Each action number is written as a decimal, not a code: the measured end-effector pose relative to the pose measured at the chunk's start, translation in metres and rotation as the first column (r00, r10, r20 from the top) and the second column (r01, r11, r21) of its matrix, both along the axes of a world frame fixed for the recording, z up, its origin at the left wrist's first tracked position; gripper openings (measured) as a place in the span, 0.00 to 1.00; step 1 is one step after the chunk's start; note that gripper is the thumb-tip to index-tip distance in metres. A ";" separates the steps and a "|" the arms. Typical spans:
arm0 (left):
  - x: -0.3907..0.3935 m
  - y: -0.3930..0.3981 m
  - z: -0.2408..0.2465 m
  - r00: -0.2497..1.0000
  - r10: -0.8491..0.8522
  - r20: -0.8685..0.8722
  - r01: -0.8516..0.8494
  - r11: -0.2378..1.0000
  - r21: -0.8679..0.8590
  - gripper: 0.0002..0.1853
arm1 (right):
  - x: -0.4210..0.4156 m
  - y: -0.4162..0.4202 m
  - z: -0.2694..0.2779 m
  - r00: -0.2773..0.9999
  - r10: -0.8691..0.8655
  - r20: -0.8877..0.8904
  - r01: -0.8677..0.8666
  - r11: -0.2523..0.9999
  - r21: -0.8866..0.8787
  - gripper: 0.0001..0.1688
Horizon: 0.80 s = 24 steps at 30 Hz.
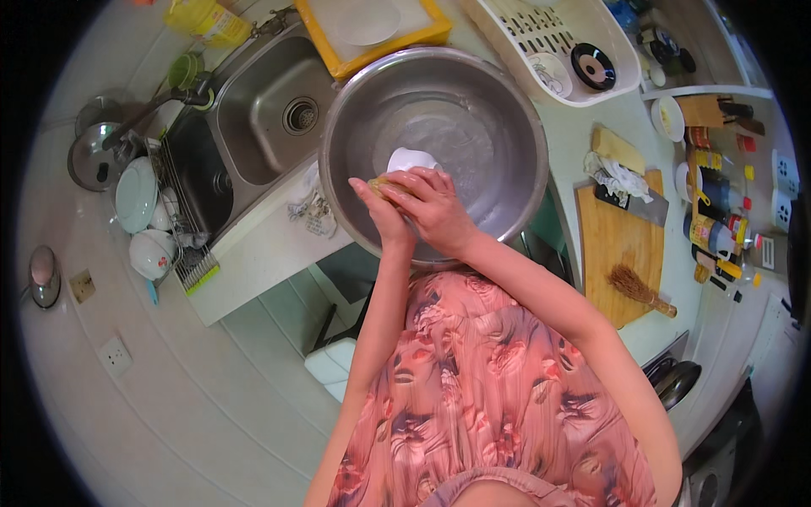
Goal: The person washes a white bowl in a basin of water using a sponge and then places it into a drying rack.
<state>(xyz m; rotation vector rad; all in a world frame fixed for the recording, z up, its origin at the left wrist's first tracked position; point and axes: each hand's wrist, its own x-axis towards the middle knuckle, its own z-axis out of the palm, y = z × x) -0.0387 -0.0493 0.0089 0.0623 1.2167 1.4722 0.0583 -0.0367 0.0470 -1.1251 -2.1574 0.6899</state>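
Note:
A large stainless steel basin (pixel 507 190) stands on the counter edge in front of me. Over its near part my left hand (pixel 388 218) and my right hand (pixel 440 212) are pressed together. Between them is a yellowish-brown lump (pixel 378 184), mostly covered by my fingers; I cannot tell what it is. The skin of my fingers looks wet. Just beyond my fingertips a small white bowl or cup (pixel 412 158) rests tilted inside the basin, its near part hidden by my hands. The basin's floor looks wet.
Left lie a double sink (pixel 253 108) and a dish rack (pixel 180 234) with bowls. A yellow-rimmed tray (pixel 393 38) and a white slotted crate (pixel 538 38) stand behind. At right, a cutting board (pixel 614 247) carries a cleaver (pixel 656 206) and a whisk brush (pixel 633 285).

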 end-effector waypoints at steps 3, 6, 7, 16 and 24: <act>0.007 0.003 0.001 0.998 0.055 0.019 -0.055 0.998 0.019 0.35 | -0.002 0.012 0.007 0.998 -0.054 0.042 0.052 0.997 0.054 0.17; 0.013 0.005 0.013 0.992 0.055 -0.115 -0.059 0.998 -0.026 0.33 | 0.000 0.030 0.008 0.988 -0.134 -0.078 0.125 0.986 -0.110 0.16; 0.009 0.002 0.020 0.984 -0.028 -0.174 0.028 1.000 0.001 0.32 | 0.005 0.039 0.009 0.974 -0.151 -0.169 0.105 0.961 -0.255 0.16; 0.013 0.007 0.043 0.997 0.069 0.016 -0.071 0.989 0.126 0.25 | 0.028 0.048 0.008 0.534 -0.720 -0.444 -0.267 0.354 -0.896 0.19; 0.001 0.008 0.030 0.999 -0.029 -0.036 0.029 1.000 0.001 0.25 | 0.062 0.071 -0.022 0.886 -0.445 0.129 0.427 0.679 -0.597 0.18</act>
